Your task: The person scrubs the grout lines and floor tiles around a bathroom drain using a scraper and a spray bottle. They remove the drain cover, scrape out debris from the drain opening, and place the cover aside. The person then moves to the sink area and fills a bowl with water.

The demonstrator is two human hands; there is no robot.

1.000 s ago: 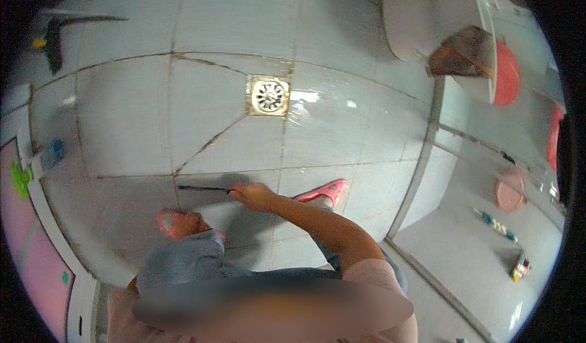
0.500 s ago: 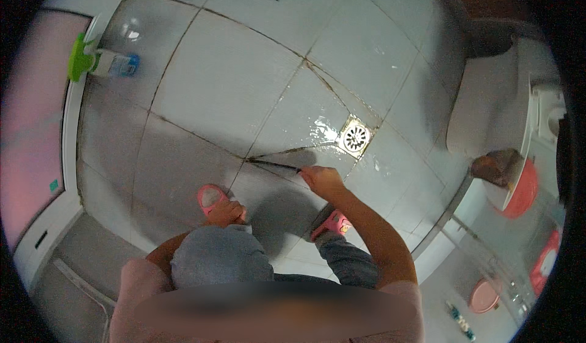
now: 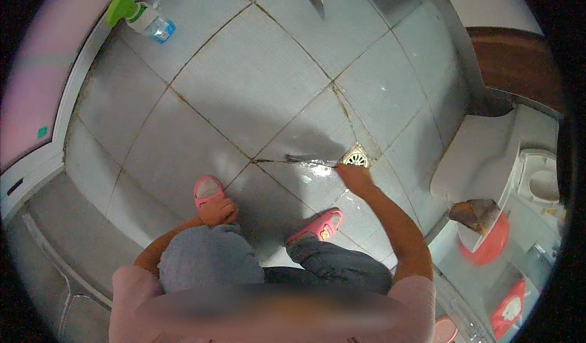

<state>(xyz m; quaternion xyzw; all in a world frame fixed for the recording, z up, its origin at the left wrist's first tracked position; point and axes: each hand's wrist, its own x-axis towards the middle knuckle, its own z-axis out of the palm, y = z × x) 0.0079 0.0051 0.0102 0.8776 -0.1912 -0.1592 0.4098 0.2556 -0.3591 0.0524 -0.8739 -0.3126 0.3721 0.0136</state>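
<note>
Down on the grey tiled floor (image 3: 268, 56), my right hand (image 3: 354, 175) is wrapped around one end of a thin dark tool (image 3: 299, 158), right next to the square metal drain (image 3: 356, 155). The tool points left along the dirty grout line (image 3: 264, 160) that runs from the drain to a tile corner. Its far end is pretty blurry, so I can't say if it's actually touching the tile. Floor's wet around there too, you can see the shine just below the tool.

My left hand (image 3: 218, 211) is down by my left pink slipper (image 3: 209, 188), fingers bent, in front of my knee. Can't tell if it's gripping anything or just resting. Other pink slipper (image 3: 318, 227) is on the floor below the drain, a bit to its left.

Up by the floor's far left edge there's a clear spray bottle (image 3: 143, 16) with a green trigger head, next to the white door frame (image 3: 76, 90). Off to the right, a red basin (image 3: 488, 242).
</note>
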